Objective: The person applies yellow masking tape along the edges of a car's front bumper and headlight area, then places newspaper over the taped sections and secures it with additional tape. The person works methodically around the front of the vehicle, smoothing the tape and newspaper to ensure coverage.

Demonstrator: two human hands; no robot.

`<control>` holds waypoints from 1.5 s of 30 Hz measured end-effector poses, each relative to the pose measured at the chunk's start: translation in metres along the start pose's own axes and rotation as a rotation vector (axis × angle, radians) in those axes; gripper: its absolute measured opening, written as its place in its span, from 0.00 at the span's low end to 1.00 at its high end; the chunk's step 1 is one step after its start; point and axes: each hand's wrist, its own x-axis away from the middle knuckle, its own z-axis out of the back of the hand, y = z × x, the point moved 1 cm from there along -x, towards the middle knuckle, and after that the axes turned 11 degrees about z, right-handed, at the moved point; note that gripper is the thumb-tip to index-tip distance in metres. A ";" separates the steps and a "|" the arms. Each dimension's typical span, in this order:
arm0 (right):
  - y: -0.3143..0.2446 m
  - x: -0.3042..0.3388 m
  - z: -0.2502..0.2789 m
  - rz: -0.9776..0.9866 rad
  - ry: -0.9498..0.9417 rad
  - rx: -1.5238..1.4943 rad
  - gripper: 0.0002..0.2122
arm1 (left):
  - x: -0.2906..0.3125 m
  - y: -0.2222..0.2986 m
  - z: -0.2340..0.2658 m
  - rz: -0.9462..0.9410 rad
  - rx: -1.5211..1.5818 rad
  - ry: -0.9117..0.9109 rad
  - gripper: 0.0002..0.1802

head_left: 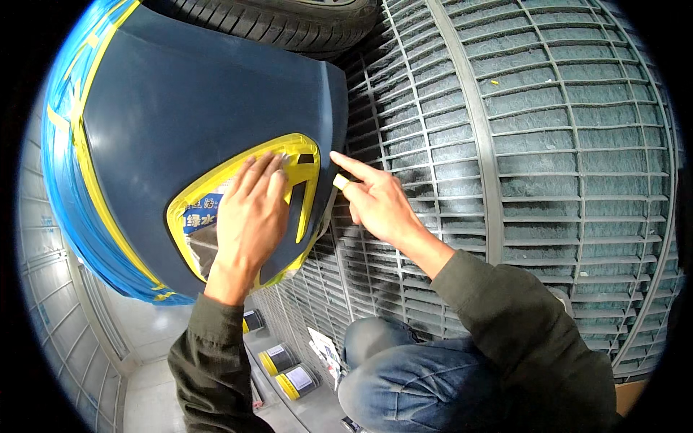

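Hiding paper partly — left hand flat, unclenched; right hand at yellow scrap — can't tell grip.

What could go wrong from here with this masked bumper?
The short yellow tape piece at the thumb of the right hand could drop onto the floor grating. The left hand might shift the yellow tape border. Dark gaps beside the tape might let dust through if left uncovered.

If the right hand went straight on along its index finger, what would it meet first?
Most likely the dark blue-grey car panel, at its near edge; the right hand is so close that existing contact can't be judged.
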 end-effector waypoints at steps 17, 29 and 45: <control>-0.014 -0.032 -0.004 0.146 -0.122 0.480 0.16 | -0.015 0.008 -0.023 0.440 0.346 0.110 0.08; -0.015 -0.078 -0.012 -0.085 -0.076 0.606 0.09 | -0.039 0.002 -0.038 0.374 -0.079 0.111 0.14; -0.003 -0.084 -0.017 0.045 -0.036 0.657 0.11 | 0.010 0.008 -0.053 -0.209 -0.279 -0.069 0.13</control>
